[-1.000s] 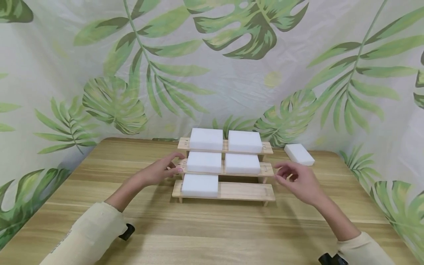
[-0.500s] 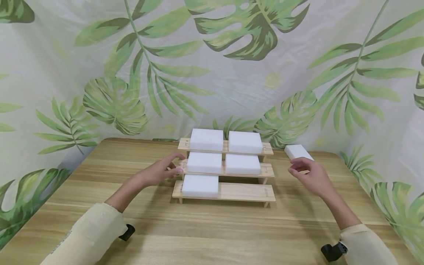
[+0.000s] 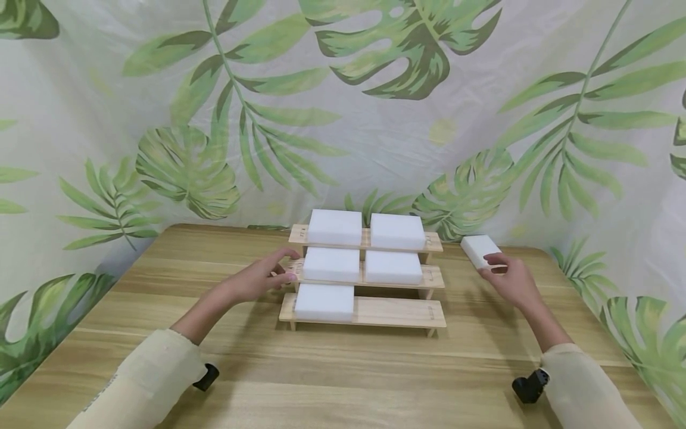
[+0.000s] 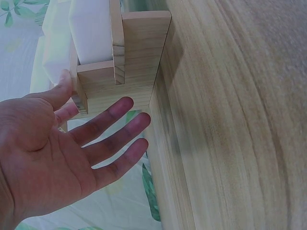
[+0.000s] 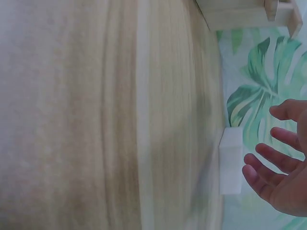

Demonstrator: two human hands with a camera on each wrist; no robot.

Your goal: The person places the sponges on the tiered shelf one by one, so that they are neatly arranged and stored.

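A three-tier wooden display stand (image 3: 396, 310) holds white foam blocks: two on the top tier, two on the middle tier, one at the left of the bottom tier. My left hand (image 3: 259, 277) pinches the left end of the middle tier between thumb and index finger. In the left wrist view, the hand's other fingers (image 4: 115, 136) stretch out past the stand. Another white foam block (image 3: 479, 249) lies at the back right of the table. My right hand (image 3: 511, 281) hovers over its near end, fingers loosely bent and spread, nothing in its grip.
The wooden table (image 3: 321, 381) runs back to a leaf-print cloth (image 3: 386, 143) hanging behind it. The loose block sits close to the table's back edge. A black device (image 3: 529, 387) is fixed at the right wrist, another (image 3: 206, 377) at the left.
My right hand has moved away from the stand's right end, rightward to the loose foam block. My left hand stays at the middle tier, and the blocks have not moved.
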